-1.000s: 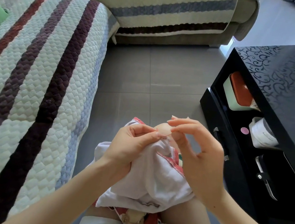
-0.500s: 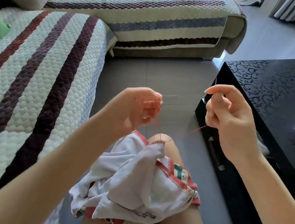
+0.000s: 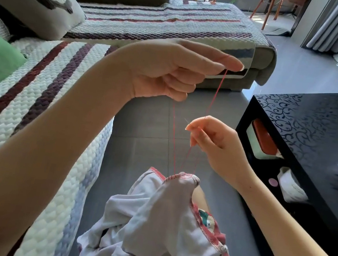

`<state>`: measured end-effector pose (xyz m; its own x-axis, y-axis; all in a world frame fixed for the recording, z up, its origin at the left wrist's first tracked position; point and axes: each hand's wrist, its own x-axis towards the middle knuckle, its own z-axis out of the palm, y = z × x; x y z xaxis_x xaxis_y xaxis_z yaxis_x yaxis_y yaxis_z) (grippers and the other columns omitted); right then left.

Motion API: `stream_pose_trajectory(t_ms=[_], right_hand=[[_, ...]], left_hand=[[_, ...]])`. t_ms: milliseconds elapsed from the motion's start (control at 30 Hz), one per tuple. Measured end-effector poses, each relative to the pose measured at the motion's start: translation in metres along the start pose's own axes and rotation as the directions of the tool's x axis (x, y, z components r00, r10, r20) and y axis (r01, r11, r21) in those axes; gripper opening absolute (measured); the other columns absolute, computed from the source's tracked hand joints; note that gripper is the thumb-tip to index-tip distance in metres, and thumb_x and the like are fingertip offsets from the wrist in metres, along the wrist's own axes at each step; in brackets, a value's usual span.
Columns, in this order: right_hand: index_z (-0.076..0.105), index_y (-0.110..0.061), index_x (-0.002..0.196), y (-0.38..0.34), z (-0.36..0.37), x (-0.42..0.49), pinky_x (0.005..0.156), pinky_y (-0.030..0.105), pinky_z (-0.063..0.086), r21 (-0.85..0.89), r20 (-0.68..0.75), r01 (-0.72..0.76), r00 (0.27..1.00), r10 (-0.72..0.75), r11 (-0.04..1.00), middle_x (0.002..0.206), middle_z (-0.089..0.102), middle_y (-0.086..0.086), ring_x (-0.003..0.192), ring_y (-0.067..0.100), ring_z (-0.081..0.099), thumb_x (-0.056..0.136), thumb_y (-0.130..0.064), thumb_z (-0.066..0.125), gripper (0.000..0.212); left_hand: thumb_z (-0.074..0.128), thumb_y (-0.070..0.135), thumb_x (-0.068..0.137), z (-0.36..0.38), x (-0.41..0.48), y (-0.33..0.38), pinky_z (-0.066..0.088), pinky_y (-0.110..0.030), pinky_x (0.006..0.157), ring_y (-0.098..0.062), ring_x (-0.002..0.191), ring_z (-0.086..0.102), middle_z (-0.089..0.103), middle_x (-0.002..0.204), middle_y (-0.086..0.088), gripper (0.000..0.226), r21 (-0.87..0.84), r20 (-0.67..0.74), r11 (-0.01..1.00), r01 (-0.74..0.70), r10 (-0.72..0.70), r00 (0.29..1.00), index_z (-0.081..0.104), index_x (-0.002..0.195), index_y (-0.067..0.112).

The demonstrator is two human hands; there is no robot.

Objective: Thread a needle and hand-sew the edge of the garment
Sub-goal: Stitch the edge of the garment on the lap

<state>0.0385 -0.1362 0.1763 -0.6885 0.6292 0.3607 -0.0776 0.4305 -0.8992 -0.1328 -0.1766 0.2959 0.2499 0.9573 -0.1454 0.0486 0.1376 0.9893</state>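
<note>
One needle (image 3: 186,121) in right hand (image 3: 218,144) points leftward; left hand (image 3: 171,71) holds thread (image 3: 215,95) upright.

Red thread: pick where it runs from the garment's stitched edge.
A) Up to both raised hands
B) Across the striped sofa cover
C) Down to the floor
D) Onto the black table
A: strands of the red thread rise from the garment on the lap to the left hand, which pinches it, and the right hand, which pinches the needle.
</note>
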Motion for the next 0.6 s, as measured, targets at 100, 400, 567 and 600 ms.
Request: stream_pose_trajectory(t_ms=[100,400,567,600], right_hand=[[0.06,-0.014,0.089,-0.006,-0.005,-0.014,0.059,0.013,0.038,0.243,-0.004,0.063,0.998,-0.064,0.968,0.064,0.056,-0.008,0.058,0.005,0.049,0.094,-0.004,0.053,0.013],[0.073,-0.015,0.091,0.007,-0.03,-0.033,0.058,0.019,0.04,0.628,-0.161,-0.106,0.951,0.262,0.771,0.059,0.051,0.0,0.055,0.01,0.042,0.074,-0.024,0.065,0.021],[0.061,-0.008,0.086,0.004,-0.037,-0.029,0.055,0.022,0.044,0.582,-0.174,-0.13,0.944,0.28,0.803,0.065,0.063,0.006,0.054,0.014,0.051,0.082,-0.021,0.059,0.014],[0.059,-0.007,0.086,0.003,-0.037,-0.027,0.055,0.022,0.046,0.577,-0.161,-0.144,0.945,0.284,0.804,0.065,0.064,0.006,0.054,0.015,0.053,0.084,-0.019,0.056,0.013]], left_hand=[[0.03,0.006,0.098,-0.007,0.003,-0.005,0.013,-0.017,0.041,0.001,0.031,0.027,0.036,0.036,0.013,0.024,-0.055,-0.055,0.998,0.019,-0.022,0.998,0.049,0.09,0.018],[0.066,0.037,0.089,-0.002,0.008,-0.125,0.041,-0.028,0.067,-0.015,0.077,0.054,0.059,0.088,-0.005,0.027,0.221,-0.526,0.843,0.49,-0.32,0.788,0.063,0.101,0.013],[0.067,0.052,0.079,0.051,-0.014,-0.156,0.052,-0.022,0.068,-0.012,0.07,0.06,0.066,0.074,-0.002,0.046,0.177,-0.254,0.876,0.448,-0.399,0.881,0.071,0.084,0.007],[0.07,0.042,0.082,0.058,-0.015,-0.163,0.048,-0.02,0.064,-0.01,0.067,0.058,0.066,0.07,0.001,0.033,0.155,-0.272,0.898,0.411,-0.361,0.892,0.072,0.081,0.009]])
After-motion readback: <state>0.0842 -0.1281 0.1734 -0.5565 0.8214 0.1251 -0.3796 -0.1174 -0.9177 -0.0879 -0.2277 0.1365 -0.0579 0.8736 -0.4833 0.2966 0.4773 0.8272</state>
